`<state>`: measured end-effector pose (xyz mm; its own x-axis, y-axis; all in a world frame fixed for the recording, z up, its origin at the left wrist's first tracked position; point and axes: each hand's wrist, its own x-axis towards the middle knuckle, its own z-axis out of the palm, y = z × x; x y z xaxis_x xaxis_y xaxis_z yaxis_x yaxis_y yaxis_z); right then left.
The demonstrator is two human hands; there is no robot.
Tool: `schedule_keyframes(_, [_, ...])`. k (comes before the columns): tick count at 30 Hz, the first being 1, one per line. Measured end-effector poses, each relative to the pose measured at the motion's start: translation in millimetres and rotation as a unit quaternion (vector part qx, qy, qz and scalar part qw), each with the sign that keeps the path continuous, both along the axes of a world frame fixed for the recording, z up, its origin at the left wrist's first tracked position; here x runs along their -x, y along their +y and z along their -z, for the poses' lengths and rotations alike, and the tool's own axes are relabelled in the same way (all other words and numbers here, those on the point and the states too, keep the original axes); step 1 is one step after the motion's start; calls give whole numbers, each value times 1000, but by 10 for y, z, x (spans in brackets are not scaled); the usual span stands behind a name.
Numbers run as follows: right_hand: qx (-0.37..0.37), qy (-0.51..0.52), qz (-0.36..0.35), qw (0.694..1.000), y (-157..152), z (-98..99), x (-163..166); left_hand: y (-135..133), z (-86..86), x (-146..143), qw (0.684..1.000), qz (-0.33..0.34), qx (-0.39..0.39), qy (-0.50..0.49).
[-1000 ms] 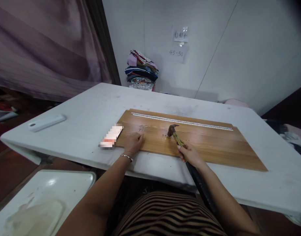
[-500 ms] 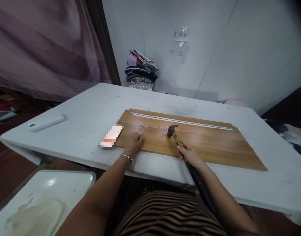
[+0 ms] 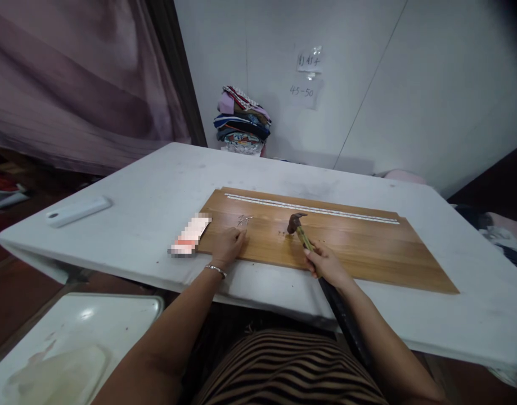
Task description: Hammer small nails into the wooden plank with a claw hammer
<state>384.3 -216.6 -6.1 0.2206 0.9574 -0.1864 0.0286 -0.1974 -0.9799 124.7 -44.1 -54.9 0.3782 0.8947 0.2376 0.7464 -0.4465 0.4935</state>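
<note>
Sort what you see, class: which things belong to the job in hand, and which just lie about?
Likely in the job:
hammer, held
loose nails
wooden board
pale strips, perhaps

Likely just lying about:
blurred flat object
white handle-shaped object
pile of folded cloth

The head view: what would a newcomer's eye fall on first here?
Probably the hammer, gripped in the right hand and seen against the wooden board on the white table. Next, the thin nails lying on the board just beyond the left hand. Then the colourful stack of folded cloth past the table's far edge.
</note>
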Motion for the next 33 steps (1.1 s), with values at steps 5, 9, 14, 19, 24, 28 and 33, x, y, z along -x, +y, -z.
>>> schedule_keyframes(5, [5,6,7,1000,-3,12,15,8,-4,9,1000,11,10,-13])
schedule_keyframes(9, [6,8,8,1000,-14,22,11,9,18,-9,1000,3,-8,-1])
schedule_keyframes(14, [6,9,6,1000,-21,11,0,15,33,-22,999,-6,-40,33])
schedule_keyframes(19, [-4,0,11,1000,-19,-27,3,25,55,-25,995,27,-83,47])
schedule_keyframes(24, [-7,3,9,1000,-3,-26,21,43,43,-68,979,126,-109,114])
schedule_keyframes(28, [-6,9,11,1000,5,18,44,81,-7,-114,953,234,-119,148])
schedule_keyframes(33, [-1,15,11,1000,-2,49,53,145,0,-138,947,278,-111,115])
